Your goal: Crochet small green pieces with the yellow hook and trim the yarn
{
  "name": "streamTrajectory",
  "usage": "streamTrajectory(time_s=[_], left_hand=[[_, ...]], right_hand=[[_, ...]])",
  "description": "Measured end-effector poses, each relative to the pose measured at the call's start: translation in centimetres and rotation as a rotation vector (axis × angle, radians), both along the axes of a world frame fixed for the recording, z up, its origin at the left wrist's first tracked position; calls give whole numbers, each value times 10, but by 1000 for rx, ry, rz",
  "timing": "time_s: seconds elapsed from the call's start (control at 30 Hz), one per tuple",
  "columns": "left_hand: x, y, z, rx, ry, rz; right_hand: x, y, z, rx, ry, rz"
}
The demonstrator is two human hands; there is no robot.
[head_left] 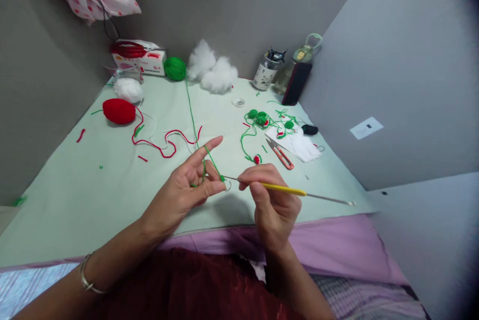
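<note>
My left hand [196, 178] pinches a tiny piece of green crochet [222, 178] between thumb and fingers, with a thin ring showing just below it. Green yarn [191, 110] runs from the green ball [174, 68] at the back and passes over my raised left index finger. In my right hand [275, 200] is a crochet hook [284, 189] with a yellow grip, held like a pen. Its metal tip points left and meets the green crochet; whether it is through a stitch is too small to tell. The hook's other end sticks out to the right.
At the left lie a red yarn ball [119, 111] and a white one [128, 90]. White stuffing [213, 68] sits at the back. Orange-handled thread snips [280, 154], small green crocheted pieces [261, 118] and white tissue [299, 145] lie right. A phone [297, 83] leans against a bottle.
</note>
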State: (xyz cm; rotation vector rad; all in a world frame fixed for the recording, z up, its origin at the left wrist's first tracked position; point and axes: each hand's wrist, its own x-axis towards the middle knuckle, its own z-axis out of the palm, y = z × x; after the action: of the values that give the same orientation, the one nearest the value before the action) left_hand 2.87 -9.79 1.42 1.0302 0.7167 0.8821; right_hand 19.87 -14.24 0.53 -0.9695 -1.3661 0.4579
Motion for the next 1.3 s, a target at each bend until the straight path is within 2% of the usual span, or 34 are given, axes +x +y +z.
streamTrajectory(time_s=[0.2,0.4,0.57,0.87,1.1,1.3], left_hand=[[4,0,1,-73,-60,58],[7,-1,0,-111,-58,49],[7,-2,1,-99,-30,74],[9,-2,0,-87,-27,38],[11,-2,1,-136,-78,32],[9,-2,-1,-155,-84,11]], right_hand=[[-2,-7,-7,117,-218,-93],[-8,-5,-11,47,-30,-43],[-12,1,-10,18,124,-67],[-11,0,-12,8,55,-59],[-11,-1,-18,133,-41,-126],[-11,-2,-20,92,29,-49]])
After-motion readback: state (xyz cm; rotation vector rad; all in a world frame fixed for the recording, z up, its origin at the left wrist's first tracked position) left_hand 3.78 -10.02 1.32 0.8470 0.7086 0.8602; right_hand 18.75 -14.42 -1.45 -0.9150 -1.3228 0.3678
